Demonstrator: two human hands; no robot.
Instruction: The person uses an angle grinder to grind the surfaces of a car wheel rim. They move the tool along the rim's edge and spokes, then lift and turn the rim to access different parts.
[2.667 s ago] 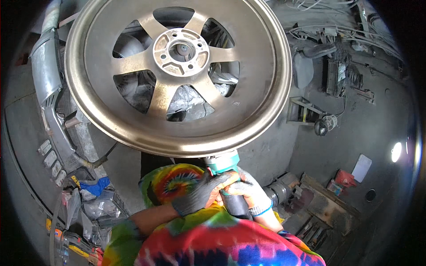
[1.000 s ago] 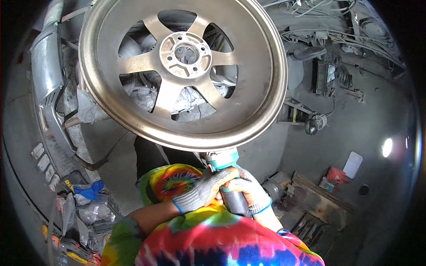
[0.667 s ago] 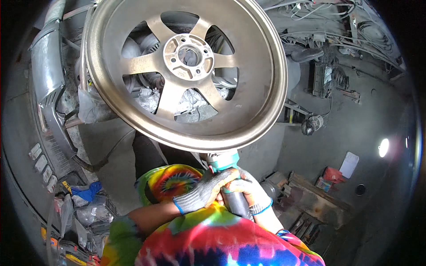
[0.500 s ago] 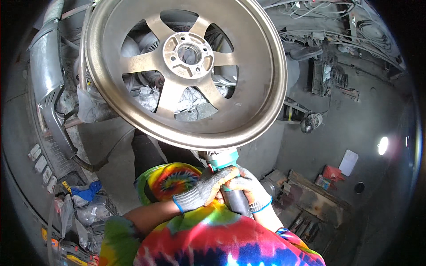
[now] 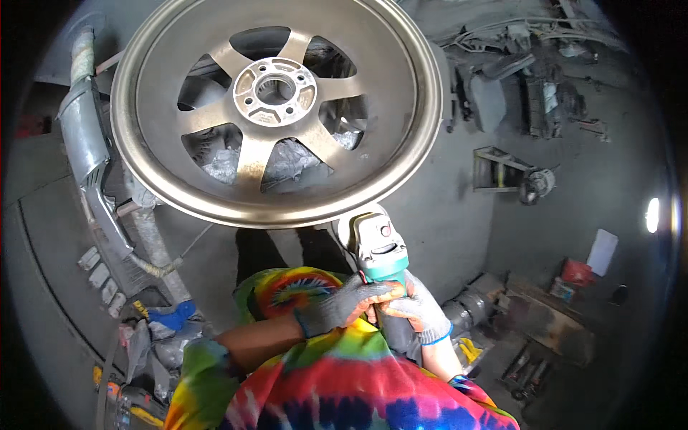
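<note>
A large bronze-coloured alloy wheel (image 5: 258, 115) with several spokes stands tilted in front of me, its hollow barrel turned my way. Below its near lip I hold an angle grinder (image 5: 382, 247) with a silver head and a teal body. The edge of a round pale disc (image 5: 346, 228) shows at its head, close by the rim; whether they touch I cannot tell. Both hands wear grey knit gloves with orange-stained fingers. My left hand (image 5: 347, 307) wraps the grinder's body from the left. From the right, my right hand (image 5: 423, 312) grips it, its fingers partly hidden.
A silver curved car part (image 5: 84, 136) leans at the left. Crumpled plastic and a blue cloth (image 5: 174, 315) lie at lower left. Wooden boards (image 5: 545, 322) and a red box (image 5: 575, 272) sit at right. A metal bracket (image 5: 494, 170) and cables are farther off.
The grinder has come out from under the wheel's lip toward the right, and its head now shows fully. The wheel sits farther left and up in view. Both hands keep their grip.
</note>
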